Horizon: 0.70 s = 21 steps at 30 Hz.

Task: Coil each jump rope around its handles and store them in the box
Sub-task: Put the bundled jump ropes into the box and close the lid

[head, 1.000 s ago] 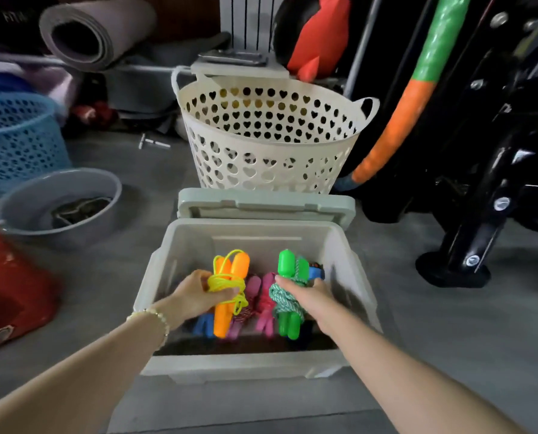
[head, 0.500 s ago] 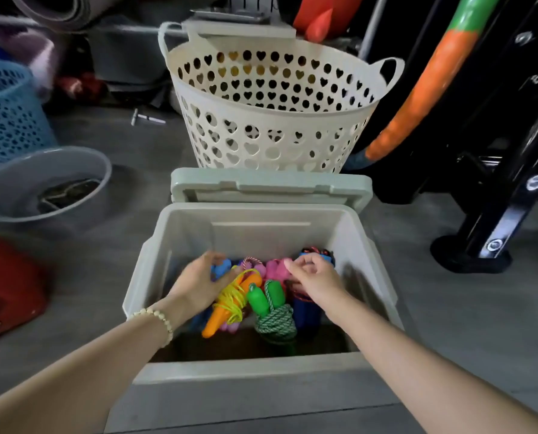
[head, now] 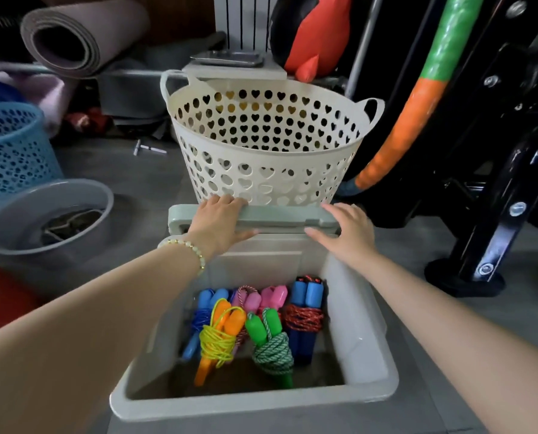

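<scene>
The grey box (head: 367, 368) stands on the floor with its hinged lid (head: 277, 214) upright at the far side. Several coiled jump ropes lie inside: orange handles with yellow cord (head: 220, 336), green handles with green-white cord (head: 270, 346), blue handles with red cord (head: 305, 311), pink handles (head: 267, 297) and blue handles with blue cord (head: 203, 311). My left hand (head: 219, 222) grips the lid's top edge on the left, fingers over the back, thumb in front. My right hand (head: 344, 231) lies on the lid's right end, fingers over its top edge.
A cream basket with heart holes (head: 267, 142) stands right behind the lid. A grey basin (head: 46, 214) and a blue basket (head: 10, 151) are at the left. A black machine frame (head: 480, 220) and an orange-green hoop (head: 411, 111) fill the right.
Both hands let go of the orange and green ropes, which now lie in the box. The hands rose out of the box and reached forward onto the lid.
</scene>
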Each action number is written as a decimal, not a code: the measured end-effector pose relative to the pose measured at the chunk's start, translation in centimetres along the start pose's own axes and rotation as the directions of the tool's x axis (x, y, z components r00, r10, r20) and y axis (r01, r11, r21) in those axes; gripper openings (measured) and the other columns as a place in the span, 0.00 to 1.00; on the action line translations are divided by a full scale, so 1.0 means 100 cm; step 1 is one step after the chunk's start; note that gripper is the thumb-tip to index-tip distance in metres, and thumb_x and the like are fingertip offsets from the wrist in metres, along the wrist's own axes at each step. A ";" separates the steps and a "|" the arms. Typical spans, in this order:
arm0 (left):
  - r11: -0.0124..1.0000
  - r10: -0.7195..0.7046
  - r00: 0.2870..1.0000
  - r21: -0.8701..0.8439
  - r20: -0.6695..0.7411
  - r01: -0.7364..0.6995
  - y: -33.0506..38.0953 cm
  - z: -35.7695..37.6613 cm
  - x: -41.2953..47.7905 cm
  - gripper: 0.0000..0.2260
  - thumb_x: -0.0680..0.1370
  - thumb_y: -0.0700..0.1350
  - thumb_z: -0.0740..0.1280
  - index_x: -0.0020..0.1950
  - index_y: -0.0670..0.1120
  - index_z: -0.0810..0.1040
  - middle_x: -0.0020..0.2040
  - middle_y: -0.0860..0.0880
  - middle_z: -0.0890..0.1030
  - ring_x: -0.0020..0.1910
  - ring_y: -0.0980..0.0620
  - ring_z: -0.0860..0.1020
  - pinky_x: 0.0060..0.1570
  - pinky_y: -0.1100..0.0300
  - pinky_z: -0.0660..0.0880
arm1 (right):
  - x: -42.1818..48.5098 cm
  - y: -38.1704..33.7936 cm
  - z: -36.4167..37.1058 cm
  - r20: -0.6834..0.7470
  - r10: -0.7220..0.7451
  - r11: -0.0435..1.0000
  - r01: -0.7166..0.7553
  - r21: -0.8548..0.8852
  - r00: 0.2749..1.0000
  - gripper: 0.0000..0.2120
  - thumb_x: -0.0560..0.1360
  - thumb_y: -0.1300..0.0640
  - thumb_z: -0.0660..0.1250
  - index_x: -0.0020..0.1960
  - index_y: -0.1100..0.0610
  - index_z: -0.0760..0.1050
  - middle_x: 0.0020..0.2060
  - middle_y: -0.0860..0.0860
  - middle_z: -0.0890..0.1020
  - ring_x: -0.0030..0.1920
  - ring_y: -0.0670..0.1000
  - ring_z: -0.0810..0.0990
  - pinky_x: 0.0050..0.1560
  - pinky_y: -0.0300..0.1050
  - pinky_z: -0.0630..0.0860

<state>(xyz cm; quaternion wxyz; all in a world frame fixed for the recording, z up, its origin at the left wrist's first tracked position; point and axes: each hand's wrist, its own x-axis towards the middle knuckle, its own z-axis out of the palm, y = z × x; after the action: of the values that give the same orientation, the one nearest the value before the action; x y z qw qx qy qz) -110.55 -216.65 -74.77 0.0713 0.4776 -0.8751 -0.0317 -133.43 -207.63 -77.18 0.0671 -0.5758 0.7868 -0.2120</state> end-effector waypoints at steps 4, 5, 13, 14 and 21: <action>0.998 0.004 0.997 0.061 0.078 -0.009 0.003 -0.003 0.000 0.26 0.73 0.59 0.69 0.65 0.48 0.68 0.58 0.46 0.77 0.60 0.44 0.72 0.62 0.55 0.61 | -0.002 0.005 -0.006 -0.006 -0.117 0.985 0.115 -0.129 0.993 0.30 0.65 0.34 0.69 0.61 0.48 0.71 0.57 0.49 0.74 0.62 0.53 0.69 0.64 0.50 0.59; 0.998 0.011 0.996 0.054 0.086 -0.015 0.005 0.000 -0.002 0.25 0.73 0.58 0.69 0.64 0.47 0.68 0.56 0.46 0.78 0.59 0.44 0.74 0.61 0.56 0.60 | -0.004 0.002 -0.008 0.010 -0.120 0.986 0.120 -0.115 0.993 0.25 0.66 0.38 0.72 0.56 0.50 0.71 0.54 0.48 0.75 0.59 0.52 0.71 0.64 0.51 0.59; 0.984 0.175 0.983 0.025 -0.050 -0.174 0.019 -0.038 -0.030 0.20 0.74 0.59 0.67 0.58 0.47 0.71 0.48 0.46 0.80 0.49 0.44 0.79 0.44 0.57 0.68 | -0.037 -0.002 -0.048 -0.073 -0.228 0.972 0.231 0.032 0.971 0.17 0.69 0.47 0.72 0.44 0.51 0.64 0.34 0.43 0.72 0.40 0.51 0.72 0.38 0.46 0.64; 0.975 0.215 0.973 0.085 -0.090 -0.207 0.022 -0.055 -0.031 0.20 0.74 0.61 0.66 0.57 0.47 0.70 0.47 0.47 0.81 0.46 0.45 0.79 0.42 0.57 0.68 | -0.040 -0.003 -0.059 -0.143 -0.242 0.966 0.252 0.058 0.960 0.16 0.69 0.47 0.73 0.45 0.51 0.67 0.36 0.41 0.72 0.41 0.49 0.72 0.39 0.44 0.64; 0.970 0.241 0.920 0.052 -0.307 -0.237 0.027 -0.180 -0.048 0.24 0.72 0.64 0.65 0.63 0.53 0.74 0.50 0.47 0.82 0.48 0.45 0.79 0.43 0.56 0.69 | -0.067 -0.008 -0.137 -0.283 0.067 0.790 0.123 0.600 0.957 0.39 0.67 0.44 0.71 0.72 0.47 0.57 0.68 0.47 0.68 0.67 0.44 0.66 0.66 0.40 0.62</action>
<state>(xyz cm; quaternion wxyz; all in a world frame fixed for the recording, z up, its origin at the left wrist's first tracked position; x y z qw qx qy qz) -107.44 -210.90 -57.14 0.2086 0.3667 -0.9048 0.0588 -135.38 -198.07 -65.43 0.1309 -0.4973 0.6680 -0.5378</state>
